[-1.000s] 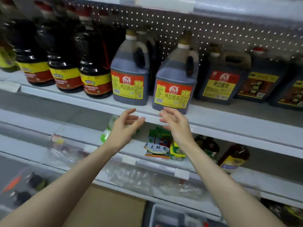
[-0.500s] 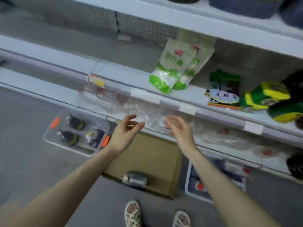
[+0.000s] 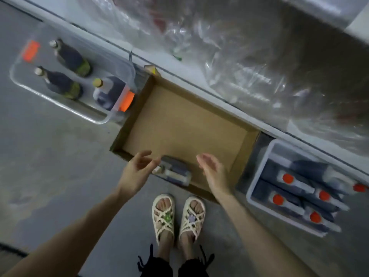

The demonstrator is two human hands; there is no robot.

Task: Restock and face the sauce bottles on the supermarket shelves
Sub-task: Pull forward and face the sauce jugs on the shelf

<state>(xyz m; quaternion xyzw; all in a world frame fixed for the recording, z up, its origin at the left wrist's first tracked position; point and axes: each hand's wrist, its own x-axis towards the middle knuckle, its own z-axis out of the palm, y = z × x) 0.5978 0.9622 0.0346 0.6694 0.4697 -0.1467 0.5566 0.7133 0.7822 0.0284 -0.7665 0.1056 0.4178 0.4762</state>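
Note:
A single dark sauce jug (image 3: 173,172) lies on its side in the near corner of a shallow cardboard box (image 3: 203,116) on the floor. My left hand (image 3: 138,168) hovers just left of the jug, fingers loosely spread and empty. To the jug's right hangs my right hand (image 3: 211,168), also relaxed and holding nothing. A clear bin (image 3: 20,80) to the left holds three dark bottles (image 3: 61,82). At the right, a white crate (image 3: 257,182) carries several dark bottles with red caps (image 3: 287,178).
The bottom shelf edge (image 3: 199,84) runs diagonally behind the box, with crumpled clear plastic (image 3: 249,62) on it. My two sandalled feet (image 3: 177,214) stand on the grey floor just in front of the box.
The view has swung down from the upper shelf of soy sauce jugs to the floor. Both hands have dropped with it, still empty, and now flank the jug in the box.

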